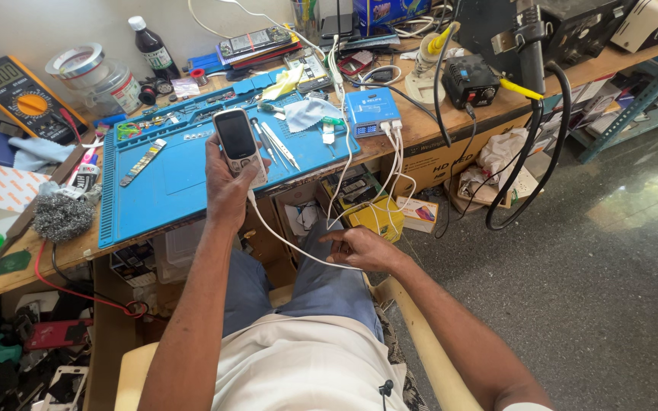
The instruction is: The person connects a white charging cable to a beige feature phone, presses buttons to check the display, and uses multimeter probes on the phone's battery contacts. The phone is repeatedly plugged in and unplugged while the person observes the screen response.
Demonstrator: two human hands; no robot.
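Note:
My left hand (226,190) holds a small white keypad phone (239,143) upright over the front edge of the blue work mat (169,190). A white cable (287,243) runs from the phone's bottom down to my right hand (359,247), which pinches it above my lap. Further white cables rise to a small blue power box (372,110) at the mat's right end. Tweezers (279,146) and a pale cloth (308,113) lie on the mat beside the phone.
A yellow multimeter (17,93), a dark bottle (151,46), tape rolls (79,61) and steel wool (61,217) crowd the wooden bench's left. A black soldering station (470,80) and thick black hose (535,152) stand right. Boxes and clutter sit under the bench; concrete floor lies right.

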